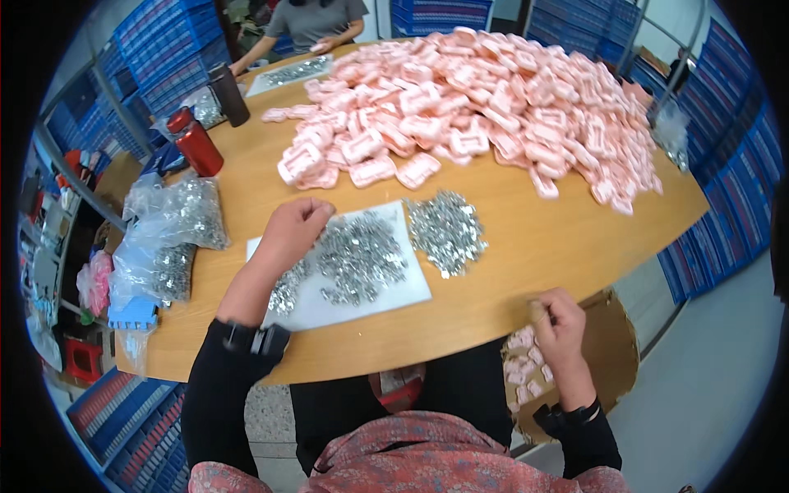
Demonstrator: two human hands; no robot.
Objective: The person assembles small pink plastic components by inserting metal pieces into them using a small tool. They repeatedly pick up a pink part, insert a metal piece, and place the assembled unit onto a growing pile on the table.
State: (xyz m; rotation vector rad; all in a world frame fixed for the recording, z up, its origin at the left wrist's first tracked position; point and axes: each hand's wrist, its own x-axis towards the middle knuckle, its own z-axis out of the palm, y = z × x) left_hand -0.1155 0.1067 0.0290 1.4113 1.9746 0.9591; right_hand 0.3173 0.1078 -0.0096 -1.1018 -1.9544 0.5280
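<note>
My left hand (297, 230) is over a white sheet (409, 289) on the table, thumb and fingers pinched together. Whatever it may hold is too small or hidden to make out. Beside that hand, small shiny metal pieces (362, 256) lie heaped on the sheet, with a smaller heap (288, 289) under my wrist. Another heap of metal pieces (448, 232) spreads along the sheet's right edge. My right hand (561, 327) is closed at the table's front edge, above an open cardboard box (618, 345) with pink plastic parts (526, 368) inside. Its fingers hide anything between them.
A large mound of pink plastic parts (468, 107) covers the table's far side. Clear bags of metal pieces (197, 209), a red bottle (196, 144) and a dark bottle (230, 94) stand left. Across the table sits another person (316, 25) by a second sheet (267, 82).
</note>
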